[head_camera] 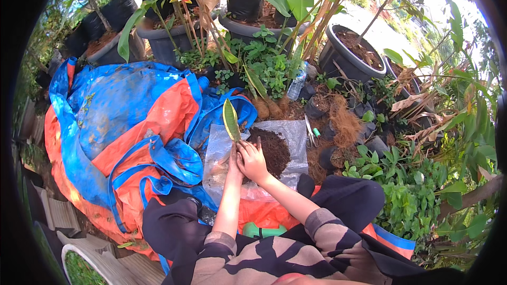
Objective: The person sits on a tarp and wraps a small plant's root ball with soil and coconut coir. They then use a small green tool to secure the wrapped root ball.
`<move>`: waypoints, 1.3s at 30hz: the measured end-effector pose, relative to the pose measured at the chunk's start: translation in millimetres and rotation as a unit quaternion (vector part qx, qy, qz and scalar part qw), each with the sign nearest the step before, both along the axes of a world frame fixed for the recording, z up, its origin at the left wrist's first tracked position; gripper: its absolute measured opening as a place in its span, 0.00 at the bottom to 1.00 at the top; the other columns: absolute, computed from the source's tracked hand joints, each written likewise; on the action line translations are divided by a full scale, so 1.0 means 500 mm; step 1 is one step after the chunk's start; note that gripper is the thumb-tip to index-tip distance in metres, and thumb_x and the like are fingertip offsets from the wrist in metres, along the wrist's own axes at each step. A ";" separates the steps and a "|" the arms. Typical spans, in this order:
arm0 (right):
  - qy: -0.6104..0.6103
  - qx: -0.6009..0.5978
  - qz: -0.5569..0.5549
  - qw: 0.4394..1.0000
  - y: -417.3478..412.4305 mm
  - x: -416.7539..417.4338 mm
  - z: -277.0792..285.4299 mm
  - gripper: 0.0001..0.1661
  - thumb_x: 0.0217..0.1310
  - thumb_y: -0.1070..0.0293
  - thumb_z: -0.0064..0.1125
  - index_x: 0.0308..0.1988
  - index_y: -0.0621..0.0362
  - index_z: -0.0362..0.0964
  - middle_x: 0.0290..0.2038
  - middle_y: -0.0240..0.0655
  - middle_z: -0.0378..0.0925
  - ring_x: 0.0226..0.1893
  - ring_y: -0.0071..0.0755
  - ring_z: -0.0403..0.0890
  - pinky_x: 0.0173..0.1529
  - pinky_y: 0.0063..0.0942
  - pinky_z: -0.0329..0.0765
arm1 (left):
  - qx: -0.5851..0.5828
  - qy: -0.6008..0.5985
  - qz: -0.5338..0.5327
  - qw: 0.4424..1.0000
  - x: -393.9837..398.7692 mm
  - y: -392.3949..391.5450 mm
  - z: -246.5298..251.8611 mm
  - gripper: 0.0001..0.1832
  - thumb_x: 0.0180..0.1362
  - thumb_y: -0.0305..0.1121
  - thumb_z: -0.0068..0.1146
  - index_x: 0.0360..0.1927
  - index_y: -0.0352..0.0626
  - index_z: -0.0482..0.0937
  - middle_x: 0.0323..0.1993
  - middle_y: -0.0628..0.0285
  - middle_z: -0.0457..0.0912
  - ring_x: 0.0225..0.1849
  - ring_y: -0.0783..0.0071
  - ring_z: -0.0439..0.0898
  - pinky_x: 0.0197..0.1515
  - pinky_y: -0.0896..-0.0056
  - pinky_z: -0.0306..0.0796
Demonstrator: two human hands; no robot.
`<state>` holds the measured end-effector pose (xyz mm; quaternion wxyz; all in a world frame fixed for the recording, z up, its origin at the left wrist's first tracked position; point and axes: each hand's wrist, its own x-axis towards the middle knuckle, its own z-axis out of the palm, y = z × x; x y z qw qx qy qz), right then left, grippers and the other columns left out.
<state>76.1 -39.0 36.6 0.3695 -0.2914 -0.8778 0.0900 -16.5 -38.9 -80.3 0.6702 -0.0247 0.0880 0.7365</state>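
Note:
A variegated snake plant leaf (231, 120) stands upright, its lower end between my two hands. My left hand (235, 160) is around the leaf's base from the left, partly hidden by the other hand. My right hand (252, 161) lies against it from the right, with the fingers pointing up and together over the base. Whatever is under the palms is hidden. Beneath and beside my hands, dark soil (274, 151) is heaped on a clear plastic sheet (299, 138). Scissors (310, 131) and a green thread spool (316, 132) lie at the sheet's right edge.
A blue and orange tarpaulin (115, 99) is bunched at the left. Coconut fibre (345, 120) lies at the right, near small black bags. Large pots (352, 53) with plants stand behind, with a plastic bottle (297, 83) before them. A green object (263, 230) sits between my legs.

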 end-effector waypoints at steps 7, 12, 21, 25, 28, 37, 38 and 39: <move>0.048 0.033 0.056 0.997 0.013 -0.021 -0.049 0.13 0.52 0.70 0.52 0.36 0.67 0.72 0.37 0.43 0.76 0.39 0.44 0.77 0.56 0.47 0.68 | -0.021 0.019 -0.034 0.999 -0.017 -0.003 0.076 0.28 0.62 0.55 0.39 0.51 0.39 0.68 0.51 0.55 0.72 0.52 0.65 0.72 0.54 0.63 0.67; 0.036 0.036 0.049 0.998 0.006 -0.038 -0.029 0.09 0.50 0.70 0.54 0.33 0.63 0.72 0.34 0.38 0.77 0.38 0.38 0.78 0.57 0.48 0.66 | -0.028 0.015 -0.039 0.999 -0.027 -0.015 0.080 0.28 0.62 0.55 0.40 0.50 0.40 0.68 0.50 0.56 0.73 0.51 0.65 0.73 0.54 0.63 0.67; 0.099 0.029 0.036 0.994 0.014 -0.024 -0.019 0.05 0.47 0.74 0.53 0.28 0.63 0.71 0.31 0.38 0.76 0.35 0.40 0.77 0.46 0.37 0.72 | -0.026 -0.002 -0.059 0.998 -0.025 -0.013 0.100 0.28 0.61 0.57 0.40 0.50 0.41 0.69 0.48 0.57 0.74 0.49 0.66 0.73 0.52 0.63 0.68; 0.122 -0.035 -0.036 0.991 0.012 -0.015 0.001 0.06 0.51 0.72 0.51 0.31 0.60 0.73 0.31 0.36 0.76 0.37 0.40 0.76 0.50 0.38 0.64 | -0.028 -0.025 -0.071 0.997 -0.014 -0.022 0.113 0.28 0.61 0.57 0.41 0.50 0.42 0.69 0.47 0.58 0.74 0.48 0.67 0.74 0.52 0.63 0.68; 0.155 -0.113 -0.076 0.978 0.010 0.005 0.024 0.10 0.52 0.67 0.51 0.36 0.56 0.75 0.37 0.34 0.77 0.48 0.40 0.73 0.59 0.46 0.54 | -0.027 -0.243 -0.156 0.957 -0.002 -0.019 0.147 0.28 0.61 0.58 0.41 0.50 0.43 0.69 0.47 0.58 0.74 0.48 0.67 0.74 0.52 0.63 0.69; 0.073 0.082 0.096 0.989 -0.008 0.009 0.015 0.12 0.46 0.71 0.57 0.35 0.62 0.73 0.41 0.38 0.76 0.49 0.41 0.75 0.61 0.57 0.57 | -0.019 -0.004 -0.068 0.997 0.006 -0.031 0.113 0.24 0.62 0.54 0.40 0.52 0.47 0.69 0.46 0.60 0.75 0.47 0.67 0.75 0.52 0.63 0.68; 0.078 0.074 0.108 0.988 -0.007 0.006 0.001 0.11 0.46 0.71 0.57 0.35 0.62 0.73 0.41 0.38 0.76 0.49 0.41 0.75 0.62 0.55 0.58 | -0.013 -0.010 -0.075 0.997 0.007 -0.032 0.119 0.24 0.62 0.53 0.40 0.52 0.46 0.69 0.46 0.60 0.75 0.47 0.67 0.75 0.52 0.63 0.68; 0.085 0.066 0.123 0.987 -0.009 -0.003 -0.003 0.11 0.47 0.72 0.57 0.35 0.62 0.73 0.40 0.38 0.76 0.48 0.41 0.75 0.62 0.53 0.59 | -0.005 -0.017 -0.073 0.997 0.002 -0.026 0.119 0.24 0.63 0.53 0.40 0.52 0.46 0.69 0.46 0.60 0.75 0.47 0.67 0.75 0.53 0.63 0.68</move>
